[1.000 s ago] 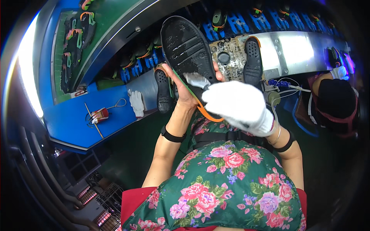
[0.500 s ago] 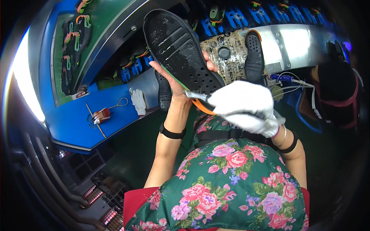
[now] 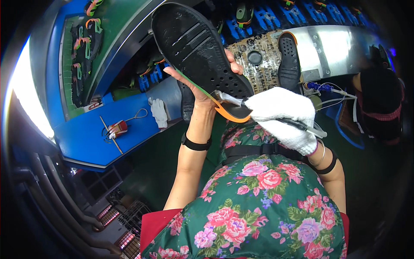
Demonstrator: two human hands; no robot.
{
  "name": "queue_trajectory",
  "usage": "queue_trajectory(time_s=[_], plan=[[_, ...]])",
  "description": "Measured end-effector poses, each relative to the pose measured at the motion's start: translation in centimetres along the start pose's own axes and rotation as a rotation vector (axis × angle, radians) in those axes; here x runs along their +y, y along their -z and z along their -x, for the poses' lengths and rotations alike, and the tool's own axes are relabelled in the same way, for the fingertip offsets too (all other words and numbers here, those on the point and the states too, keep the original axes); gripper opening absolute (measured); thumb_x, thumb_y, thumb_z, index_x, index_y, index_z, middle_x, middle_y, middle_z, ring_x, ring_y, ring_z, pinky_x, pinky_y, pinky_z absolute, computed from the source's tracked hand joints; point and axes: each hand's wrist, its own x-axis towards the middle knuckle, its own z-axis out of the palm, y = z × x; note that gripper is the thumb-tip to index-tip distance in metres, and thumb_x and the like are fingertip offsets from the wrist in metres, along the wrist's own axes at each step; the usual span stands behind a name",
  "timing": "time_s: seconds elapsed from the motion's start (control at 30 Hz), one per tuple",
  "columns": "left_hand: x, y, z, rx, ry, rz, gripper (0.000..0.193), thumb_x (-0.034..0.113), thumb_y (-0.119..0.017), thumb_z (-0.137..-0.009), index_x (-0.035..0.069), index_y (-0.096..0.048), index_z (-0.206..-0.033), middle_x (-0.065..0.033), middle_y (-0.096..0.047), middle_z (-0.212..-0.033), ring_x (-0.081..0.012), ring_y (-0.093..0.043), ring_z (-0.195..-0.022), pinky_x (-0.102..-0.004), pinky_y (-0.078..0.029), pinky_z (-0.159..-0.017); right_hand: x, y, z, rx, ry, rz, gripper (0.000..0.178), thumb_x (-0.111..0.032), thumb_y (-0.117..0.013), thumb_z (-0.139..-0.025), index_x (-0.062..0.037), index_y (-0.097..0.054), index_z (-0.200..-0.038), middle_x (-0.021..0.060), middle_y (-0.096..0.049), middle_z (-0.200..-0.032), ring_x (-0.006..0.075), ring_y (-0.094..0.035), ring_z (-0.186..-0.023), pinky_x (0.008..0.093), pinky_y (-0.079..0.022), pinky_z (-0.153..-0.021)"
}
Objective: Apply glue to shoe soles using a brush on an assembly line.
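Observation:
My bare left hand (image 3: 199,93) grips a black shoe sole (image 3: 189,52) from beneath, its thumb and fingers on opposite edges. The sole is tilted up, with holes in its heel half, wet-looking streaks near the grooves, and a green and orange rim. In a white knitted glove, my right hand (image 3: 282,116) is closed around a brush (image 3: 230,99). The pale brush tip meets the sole's edge by the orange part, close to my left palm. Another black sole (image 3: 187,101) is partly hidden behind my left wrist.
Ahead lies taped cardboard (image 3: 263,80) with a round black lid (image 3: 255,57) and another sole (image 3: 289,60). A blue table (image 3: 82,134) at left holds a red container (image 3: 117,128), a stick and a white glove (image 3: 158,113). Shoes in blue holders (image 3: 266,18) line the back.
The sole and my left hand have shifted slightly up and left in the picture. The brush tip has moved along the edge, and more of the orange rim shows.

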Motion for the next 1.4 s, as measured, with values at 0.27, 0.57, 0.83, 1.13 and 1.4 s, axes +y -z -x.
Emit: queue_trajectory(time_s=[0.27, 0.57, 0.83, 1.13, 1.4], plan=[[0.7, 0.6, -0.6, -0.033, -0.028, -0.040, 0.133, 0.103, -0.053, -0.051, -0.012, -0.055, -0.118, -0.0226, -0.064, -0.103, -0.0314, -0.063, -0.086, -0.0427, -0.052, -0.076, 0.5, -0.2, 0.6, 0.070, -0.169, -0.149, 0.008, 0.001, -0.078, -0.079, -0.0035, -0.076, -0.086, 0.0136, -0.076, -0.097, 0.0229, -0.074, -0.090, 0.0356, -0.059, -0.079], [0.6, 0.4, -0.9, -0.066, -0.054, -0.003, 0.133, 0.104, -0.047, -0.055, 0.000, -0.045, -0.138, -0.0285, -0.063, -0.103, -0.0404, -0.066, -0.087, -0.0505, -0.057, -0.074, 0.3, 0.3, 0.6, -0.022, -0.142, -0.068, 0.009, 0.001, -0.078, -0.077, -0.0041, -0.076, -0.084, 0.0137, -0.076, -0.094, 0.0259, -0.074, -0.087, 0.0349, -0.058, -0.078], [1.5, 1.1, -1.3, -0.111, -0.024, -0.079, 0.132, 0.103, -0.051, -0.055, -0.002, -0.048, -0.135, -0.0277, -0.063, -0.107, -0.0388, -0.066, -0.091, -0.0478, -0.056, -0.074, 0.3, 0.1, 0.5, -0.046, -0.003, 0.016, 0.014, -0.001, -0.080, -0.074, -0.0046, -0.077, -0.087, 0.0121, -0.076, -0.094, 0.0266, -0.074, -0.086, 0.0358, -0.058, -0.077], [1.2, 2.0, -1.4, -0.112, 0.009, -0.059, 0.126, 0.101, -0.048, -0.060, 0.001, -0.049, -0.137, -0.0266, -0.063, -0.111, -0.0386, -0.066, -0.095, -0.0476, -0.059, -0.075, -0.9, -1.1, 0.6, -0.118, 0.161, 0.174, 0.027, -0.003, -0.079, -0.078, -0.0095, -0.077, -0.105, 0.0062, -0.076, -0.103, 0.0255, -0.073, -0.094, 0.0355, -0.057, -0.080], [1.0, 2.1, -1.2, -0.057, -0.020, -0.071, 0.124, 0.102, -0.045, -0.061, 0.000, -0.053, -0.130, -0.0284, -0.064, -0.105, -0.0375, -0.067, -0.090, -0.0465, -0.058, -0.074, -0.7, -1.1, 0.6, -0.056, 0.029, 0.138, 0.020, 0.000, -0.079, -0.076, -0.0079, -0.077, -0.095, 0.0111, -0.076, -0.100, 0.0271, -0.073, -0.091, 0.0353, -0.058, -0.079]])
